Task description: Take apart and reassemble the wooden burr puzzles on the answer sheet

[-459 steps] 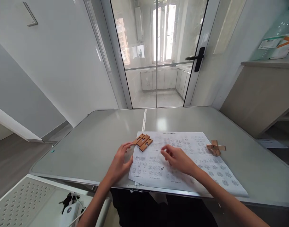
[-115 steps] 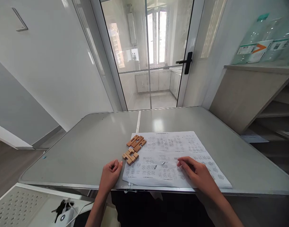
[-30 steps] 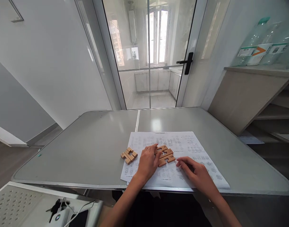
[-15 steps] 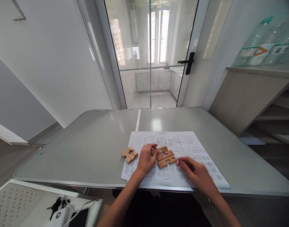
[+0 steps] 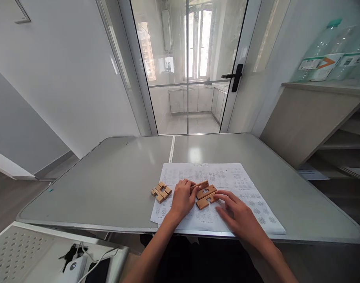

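Observation:
My left hand (image 5: 183, 197) is closed on the left end of a notched wooden puzzle piece (image 5: 202, 185), which is tipped up on its edge. Just nearer to me, a second flat wooden piece with a cut-out (image 5: 206, 192) lies on the printed sheet (image 5: 227, 177). Below that is a third notched piece (image 5: 202, 204), its right end touched by the fingertips of my right hand (image 5: 234, 210). The right hand's fingers are spread, with the thumb apart. A small group of light wooden pieces (image 5: 161, 192) sits left of my left hand, partly over the sheet's edge.
The sheet lies on a grey table (image 5: 115, 181) with a seam down its middle. At lower left a white perforated stand (image 5: 23, 251) holds keys (image 5: 70, 255), a white device (image 5: 75, 270) and a cable. Plastic bottles (image 5: 322, 51) stand on a shelf at right, and a glass door is behind.
The farthest piece, flat before, is now tilted up on edge in my left hand. My right hand has moved left and its fingers have spread onto the nearest piece.

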`<state>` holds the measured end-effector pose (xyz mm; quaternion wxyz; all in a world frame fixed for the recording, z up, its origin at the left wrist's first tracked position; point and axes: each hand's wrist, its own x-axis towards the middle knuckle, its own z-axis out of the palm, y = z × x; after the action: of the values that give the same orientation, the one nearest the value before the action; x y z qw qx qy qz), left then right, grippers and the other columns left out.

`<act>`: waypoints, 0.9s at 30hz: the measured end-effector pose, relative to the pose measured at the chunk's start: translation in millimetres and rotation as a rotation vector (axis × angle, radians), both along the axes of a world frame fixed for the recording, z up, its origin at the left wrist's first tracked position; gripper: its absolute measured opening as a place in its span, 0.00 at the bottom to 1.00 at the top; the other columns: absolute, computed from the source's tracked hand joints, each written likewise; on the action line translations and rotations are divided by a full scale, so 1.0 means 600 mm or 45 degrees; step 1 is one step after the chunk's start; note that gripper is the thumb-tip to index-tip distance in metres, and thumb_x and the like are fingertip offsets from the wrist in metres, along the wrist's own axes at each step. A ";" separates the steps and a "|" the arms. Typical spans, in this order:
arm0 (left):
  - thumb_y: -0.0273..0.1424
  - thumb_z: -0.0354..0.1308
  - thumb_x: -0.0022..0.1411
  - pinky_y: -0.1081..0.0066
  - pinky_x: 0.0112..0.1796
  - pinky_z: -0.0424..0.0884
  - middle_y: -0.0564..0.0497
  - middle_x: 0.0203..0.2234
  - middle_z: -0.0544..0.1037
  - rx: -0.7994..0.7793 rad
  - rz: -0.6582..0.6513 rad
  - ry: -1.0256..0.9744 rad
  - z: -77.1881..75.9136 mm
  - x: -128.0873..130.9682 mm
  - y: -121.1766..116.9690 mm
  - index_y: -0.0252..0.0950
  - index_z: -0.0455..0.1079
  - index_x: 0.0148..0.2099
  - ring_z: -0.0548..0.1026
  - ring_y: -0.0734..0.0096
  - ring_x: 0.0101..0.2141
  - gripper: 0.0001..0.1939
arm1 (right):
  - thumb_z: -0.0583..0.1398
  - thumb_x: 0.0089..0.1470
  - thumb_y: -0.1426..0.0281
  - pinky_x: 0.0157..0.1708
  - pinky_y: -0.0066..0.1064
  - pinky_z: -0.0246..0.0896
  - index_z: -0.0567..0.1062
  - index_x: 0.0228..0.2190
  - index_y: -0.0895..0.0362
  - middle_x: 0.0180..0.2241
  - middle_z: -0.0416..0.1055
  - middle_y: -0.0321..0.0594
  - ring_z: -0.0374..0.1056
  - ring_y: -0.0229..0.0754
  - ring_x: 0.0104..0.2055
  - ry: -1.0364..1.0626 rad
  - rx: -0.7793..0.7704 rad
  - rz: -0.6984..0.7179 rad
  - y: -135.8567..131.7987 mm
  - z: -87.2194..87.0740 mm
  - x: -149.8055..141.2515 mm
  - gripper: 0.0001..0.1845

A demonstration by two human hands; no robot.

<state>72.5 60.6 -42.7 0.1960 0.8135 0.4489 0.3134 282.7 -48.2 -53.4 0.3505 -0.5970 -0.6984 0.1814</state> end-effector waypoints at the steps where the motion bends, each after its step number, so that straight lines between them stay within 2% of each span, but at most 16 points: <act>1: 0.32 0.56 0.72 0.58 0.45 0.70 0.47 0.38 0.79 0.003 0.000 0.003 0.000 0.000 -0.001 0.38 0.73 0.41 0.75 0.57 0.42 0.07 | 0.56 0.67 0.62 0.46 0.41 0.74 0.73 0.55 0.45 0.60 0.70 0.41 0.75 0.44 0.39 -0.027 0.007 0.010 -0.001 0.001 -0.001 0.16; 6: 0.33 0.55 0.72 0.58 0.45 0.70 0.48 0.38 0.79 0.014 -0.007 0.009 0.002 -0.001 -0.002 0.39 0.73 0.41 0.74 0.58 0.41 0.07 | 0.58 0.66 0.61 0.51 0.43 0.72 0.73 0.57 0.44 0.57 0.71 0.42 0.74 0.50 0.51 -0.142 0.061 -0.006 0.001 0.000 -0.003 0.19; 9: 0.33 0.55 0.73 0.58 0.44 0.70 0.47 0.38 0.79 0.012 -0.007 0.011 0.002 0.000 -0.001 0.38 0.74 0.41 0.74 0.58 0.41 0.08 | 0.57 0.67 0.59 0.49 0.43 0.73 0.73 0.56 0.44 0.54 0.71 0.43 0.74 0.50 0.49 -0.183 0.053 0.001 0.007 -0.001 -0.007 0.18; 14: 0.34 0.55 0.72 0.57 0.45 0.69 0.47 0.37 0.79 0.003 -0.002 0.002 0.002 0.000 -0.001 0.38 0.74 0.41 0.75 0.58 0.41 0.08 | 0.57 0.67 0.56 0.43 0.42 0.72 0.77 0.48 0.45 0.46 0.72 0.42 0.74 0.49 0.42 -0.204 -0.008 -0.036 0.018 0.004 -0.017 0.14; 19: 0.36 0.54 0.73 0.57 0.44 0.70 0.46 0.37 0.80 -0.029 0.022 -0.036 0.005 0.000 -0.003 0.38 0.74 0.41 0.76 0.57 0.41 0.11 | 0.60 0.64 0.57 0.44 0.42 0.70 0.77 0.43 0.48 0.44 0.73 0.41 0.73 0.49 0.43 -0.122 -0.048 0.020 0.019 0.011 -0.015 0.11; 23: 0.39 0.48 0.76 0.60 0.40 0.72 0.46 0.35 0.81 -0.078 0.072 -0.097 0.007 -0.002 -0.003 0.39 0.73 0.44 0.78 0.57 0.38 0.14 | 0.59 0.64 0.60 0.45 0.41 0.69 0.74 0.41 0.50 0.45 0.73 0.42 0.72 0.49 0.44 -0.033 -0.052 0.073 0.017 0.011 -0.013 0.08; 27: 0.40 0.45 0.77 0.64 0.34 0.71 0.48 0.30 0.80 -0.130 0.095 -0.142 0.012 -0.002 -0.004 0.39 0.70 0.47 0.79 0.59 0.33 0.15 | 0.59 0.64 0.61 0.44 0.41 0.68 0.73 0.41 0.51 0.42 0.75 0.43 0.71 0.49 0.41 0.023 -0.059 0.038 0.014 0.010 -0.015 0.08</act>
<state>71.2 58.3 -35.5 0.2501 0.7664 0.4828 0.3419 274.0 -40.0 -47.4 0.3399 -0.5930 -0.6996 0.2080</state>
